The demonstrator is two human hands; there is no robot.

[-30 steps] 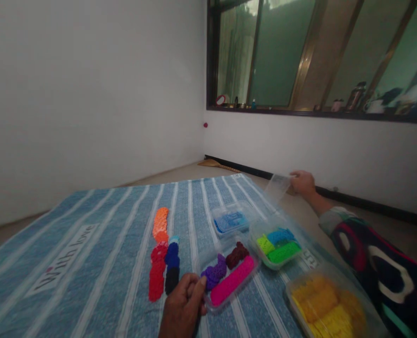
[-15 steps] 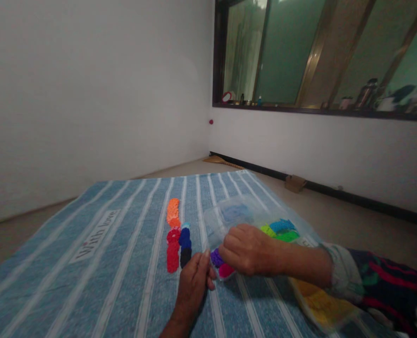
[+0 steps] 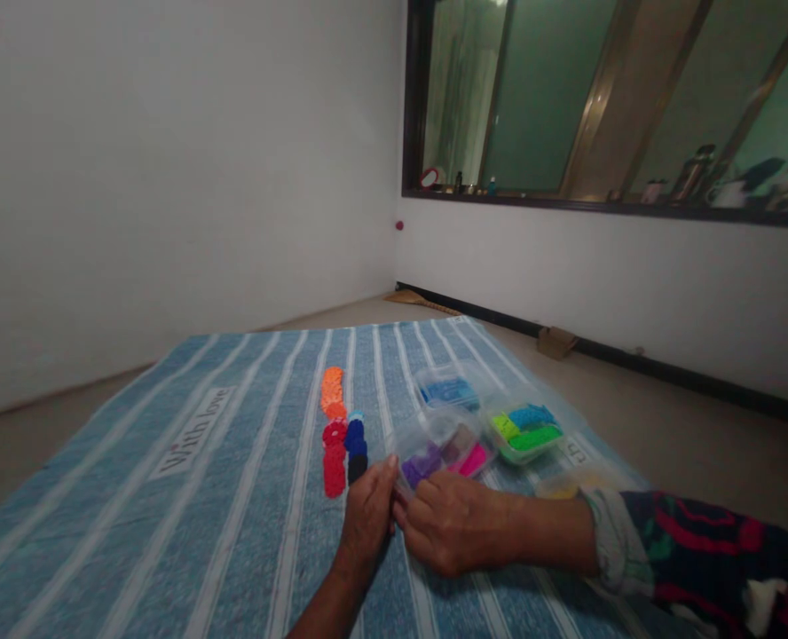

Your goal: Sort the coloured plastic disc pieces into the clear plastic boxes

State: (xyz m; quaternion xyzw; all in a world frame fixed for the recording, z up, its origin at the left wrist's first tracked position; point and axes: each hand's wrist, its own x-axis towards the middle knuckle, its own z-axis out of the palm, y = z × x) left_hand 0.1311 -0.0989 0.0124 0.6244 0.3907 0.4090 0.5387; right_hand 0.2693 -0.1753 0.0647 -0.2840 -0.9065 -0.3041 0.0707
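Observation:
My left hand (image 3: 369, 504) grips the near left corner of a clear plastic container (image 3: 402, 489), thumb up at its edge. In that container lie purple pieces (image 3: 421, 463), a brownish piece (image 3: 460, 441) and a magenta piece (image 3: 472, 460). Close beside it, my right hand (image 3: 448, 524) is closed with curled fingertips meeting the left fingers at the same corner; what they pinch is hidden. Left of the container, overlapping textured pieces form two lines: an orange strip (image 3: 332, 390) above red pieces (image 3: 334, 470), and blue pieces (image 3: 355, 437) above a black one (image 3: 358, 468).
A second clear container (image 3: 524, 458) holds yellow-green, blue and green pieces. Behind stands another with blue pieces (image 3: 448, 392). A container with yellow contents (image 3: 567, 486) is partly behind my right forearm. All rest on a blue-and-white striped cloth (image 3: 254, 479).
My right hand has drawn back toward me and left, off the purple and magenta pieces, to the container's near corner beside my left hand. The container's contents show more now. The view has shifted slightly.

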